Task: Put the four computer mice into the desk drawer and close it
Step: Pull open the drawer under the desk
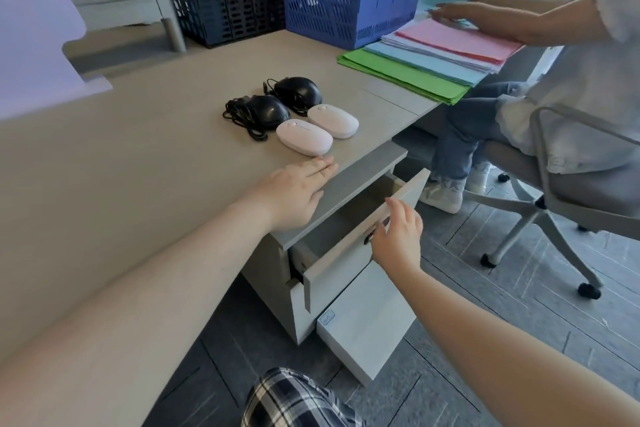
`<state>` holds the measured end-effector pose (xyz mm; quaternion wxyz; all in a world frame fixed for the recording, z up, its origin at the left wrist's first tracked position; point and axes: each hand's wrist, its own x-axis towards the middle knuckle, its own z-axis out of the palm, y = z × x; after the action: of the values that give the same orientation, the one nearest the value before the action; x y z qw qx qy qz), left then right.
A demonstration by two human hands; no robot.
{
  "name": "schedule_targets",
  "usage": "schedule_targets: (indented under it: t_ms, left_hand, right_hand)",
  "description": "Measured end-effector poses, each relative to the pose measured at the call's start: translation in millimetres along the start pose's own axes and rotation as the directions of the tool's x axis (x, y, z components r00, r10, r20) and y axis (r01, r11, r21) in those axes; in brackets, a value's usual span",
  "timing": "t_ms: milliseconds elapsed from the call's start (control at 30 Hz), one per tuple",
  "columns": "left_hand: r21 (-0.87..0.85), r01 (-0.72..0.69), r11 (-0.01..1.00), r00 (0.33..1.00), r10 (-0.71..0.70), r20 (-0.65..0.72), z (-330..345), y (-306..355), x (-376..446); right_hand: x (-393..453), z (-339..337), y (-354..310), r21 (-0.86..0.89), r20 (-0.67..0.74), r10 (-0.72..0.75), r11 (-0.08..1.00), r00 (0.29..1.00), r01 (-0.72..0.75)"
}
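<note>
One head-worn wide-angle camera looks forward and steeply down from above the near edge of the desk [138,156]. The desk edge runs diagonally, tabletop to its left and floor to its right. Both forearms reach in from below the desk. Beyond the desk's far end, the view reaches a window.

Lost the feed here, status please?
Left hand flat on desk, empty. Right hand at open drawer front. Four mice on desktop. Nothing blocking.
</note>
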<state>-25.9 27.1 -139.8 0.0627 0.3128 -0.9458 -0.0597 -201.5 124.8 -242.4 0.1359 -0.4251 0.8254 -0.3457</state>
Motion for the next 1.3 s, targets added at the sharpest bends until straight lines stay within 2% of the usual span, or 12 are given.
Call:
schedule_targets:
  t_ms: [67,100,167,233,400,667,767,867,1067,1300]
  left_hand:
    - [0.029,0.013,0.999,1.000,-0.014,0.007,0.9,0.1,-0.5]
    - [0.044,0.016,0.999,1.000,-0.016,0.015,1.3,1.5,-0.9]
    - [0.071,0.026,0.997,0.999,-0.029,0.037,0.9,5.7,-3.1]
    - [0.083,0.058,0.995,0.997,-0.062,0.050,0.0,10.8,-6.8]
    - [0.089,0.134,0.987,0.989,-0.138,0.044,-2.4,23.3,-20.3]
    - [0.118,0.167,0.979,0.983,-0.174,0.054,-5.2,34.5,-34.5]
    - [0.106,0.184,0.977,0.980,-0.191,0.053,-6.9,36.6,-36.1]
    - [0.112,0.195,0.974,0.978,-0.202,0.051,-6.4,38.5,-38.4]
    - [0.106,0.213,0.971,0.976,-0.217,0.028,-5.7,41.4,-42.0]
    - [0.112,0.199,0.973,0.980,-0.198,-0.024,-0.7,37.8,-43.0]
  right_hand:
    - [7.0,-9.0,-8.3,-0.099,0.111,-0.300,0.945,0.947,0.311]
    - [11.3,-11.9,-11.2,-0.162,0.227,-0.348,0.907,0.910,0.388]
    - [16.8,-16.1,-14.4,-0.260,0.427,-0.316,0.855,0.847,0.449]
    - [18.9,-21.2,-18.3,-0.291,0.487,-0.253,0.856,0.836,0.428]
    - [5.5,-37.6,-16.1,-0.322,0.505,-0.236,0.841,0.830,0.435]
    - [-37.6,-85.6,38.2,-0.295,0.443,-0.295,0.843,0.846,0.449]
    - [-54.6,-105.7,52.4,-0.338,0.436,-0.250,0.845,0.865,0.414]
    - [-64.7,-122.2,56.7,-0.411,0.444,-0.142,0.845,0.885,0.342]
    - [-74.1,-134.0,62.9,-0.593,0.428,-0.016,0.750,0.904,0.294]
    - [-76.1,-135.5,74.9,-0.709,0.387,0.016,0.645,0.922,0.286]
